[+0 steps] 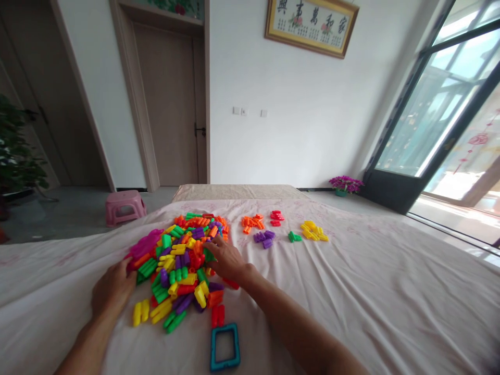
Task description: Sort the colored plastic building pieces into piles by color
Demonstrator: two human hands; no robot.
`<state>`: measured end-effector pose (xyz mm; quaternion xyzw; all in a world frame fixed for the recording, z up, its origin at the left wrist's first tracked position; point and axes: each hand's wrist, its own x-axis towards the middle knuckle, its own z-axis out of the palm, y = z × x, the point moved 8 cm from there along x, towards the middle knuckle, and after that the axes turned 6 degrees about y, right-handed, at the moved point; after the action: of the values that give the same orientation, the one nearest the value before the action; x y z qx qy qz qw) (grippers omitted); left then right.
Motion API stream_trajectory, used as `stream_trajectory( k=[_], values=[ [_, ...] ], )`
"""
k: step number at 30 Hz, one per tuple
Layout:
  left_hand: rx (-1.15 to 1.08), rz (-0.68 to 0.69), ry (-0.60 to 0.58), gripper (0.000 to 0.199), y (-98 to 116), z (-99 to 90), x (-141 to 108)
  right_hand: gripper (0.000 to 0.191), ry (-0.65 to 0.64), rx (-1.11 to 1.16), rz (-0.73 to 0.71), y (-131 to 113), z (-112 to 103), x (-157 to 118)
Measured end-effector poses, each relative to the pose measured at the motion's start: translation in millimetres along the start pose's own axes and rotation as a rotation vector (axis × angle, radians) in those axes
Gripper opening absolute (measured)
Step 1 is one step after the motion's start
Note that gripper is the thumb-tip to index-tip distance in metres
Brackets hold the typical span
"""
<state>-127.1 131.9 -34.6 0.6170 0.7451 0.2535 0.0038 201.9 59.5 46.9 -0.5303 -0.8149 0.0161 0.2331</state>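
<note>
Reading right to left, we caught 家和萬事興 on the framed calligraphy, small print illegible. Our half-curled right hand met the heap of plastic pieces on pale cloth; our left hand flanked it, fingertips obscured. We couldn't tell either's grip. A teal square frame lay nearest us, single-colour clusters off right.

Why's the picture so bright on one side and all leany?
Head view: daylight glare washes out the dark-framed glass door at right; the leafy green plant at left is dim. Same head view: the brown door frame leans, probably lens distortion, but the colourful plastic block pile shows distinct colours.
</note>
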Motion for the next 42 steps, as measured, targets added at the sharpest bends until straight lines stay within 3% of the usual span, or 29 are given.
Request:
stream_trajectory(
  k=[4, 7, 10, 14, 18, 23, 29, 34, 36, 39, 42],
  values=[
    [0.021, -0.019, -0.017, 0.058, 0, -0.5, -1, 0.053, 0.084, 0.112, -0.011, 6, 0, -5],
    [0.035, -0.024, -0.041, 0.059, 0, 0.1, -1, 0.056, 0.214, 0.230, 0.050, 34, -14, -19],
    [0.038, -0.025, -0.056, 0.060, 0, 0.3, 0, 0.055, 0.363, 0.228, 0.208, 88, -41, -40],
    [0.044, -0.027, -0.040, 0.059, 1, -1.8, 1, 0.048, 0.519, 0.010, 0.553, 175, -89, -85],
    [0.045, -0.019, -0.044, 0.061, 0, -1.5, 1, 0.053, 0.442, -0.245, 0.878, 238, -120, -135],
    [0.032, -0.009, -0.055, 0.061, -1, 0.1, 1, 0.066, 0.315, -0.309, 1.037, 278, -116, -169],
    [0.047, -0.021, -0.046, 0.060, 0, -0.6, 0, 0.065, 0.305, -0.339, 1.009, 290, -104, -170],
    [0.051, -0.010, -0.053, 0.059, 0, -0.5, -2, 0.067, 0.290, -0.357, 1.003, 286, -107, -170],
    [0.055, -0.010, -0.045, 0.059, 0, -1.0, -2, 0.065, 0.342, -0.408, 0.964, 273, -114, -166],
    [0.057, -0.006, -0.032, 0.058, 1, -1.6, -3, 0.045, 0.441, -0.414, 0.794, 236, -119, -148],
    [0.053, -0.016, -0.038, 0.059, 1, -1.6, -2, 0.028, 0.427, -0.225, 0.554, 187, -105, -120]
  ],
)
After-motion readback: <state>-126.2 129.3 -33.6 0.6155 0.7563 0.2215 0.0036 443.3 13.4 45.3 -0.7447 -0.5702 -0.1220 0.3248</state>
